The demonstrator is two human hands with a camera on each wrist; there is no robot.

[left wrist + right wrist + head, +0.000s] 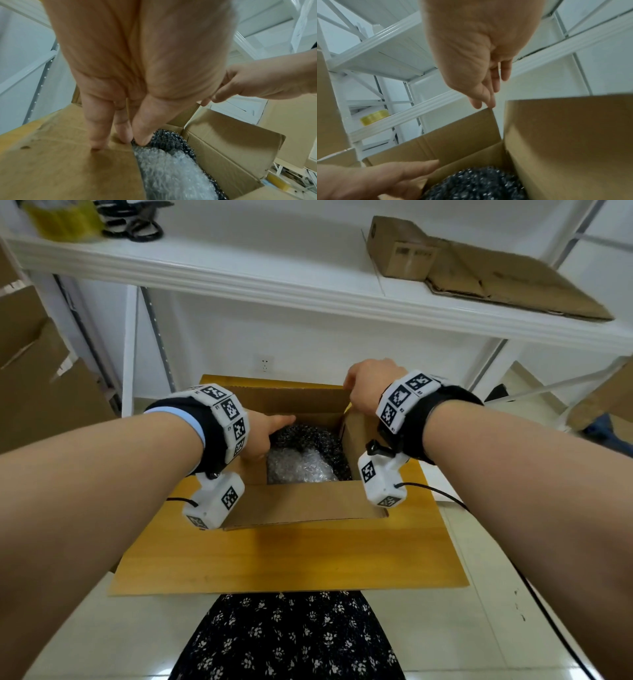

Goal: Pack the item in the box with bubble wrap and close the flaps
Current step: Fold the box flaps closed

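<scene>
An open cardboard box [301,505] stands on a wooden board. Inside lies the item, wrapped in clear bubble wrap [171,173] with dark bubble wrap [308,436] around it. My left hand [120,140] lies with straight fingers on the left flap [68,169], the thumb at the flap's edge touching the dark wrap. My right hand [484,105] pinches the top corner of the upright far flap [453,139]. The right flap [565,135] stands up beside that hand. The near flap hangs outward toward me.
A white shelf [239,282] runs above and behind the box, holding a yellow tape roll [65,220], scissors [137,227], a small carton [397,248] and flattened cardboard [513,282]. Stacked cartons [41,378] stand at the left. The wooden board [291,559] extends toward me.
</scene>
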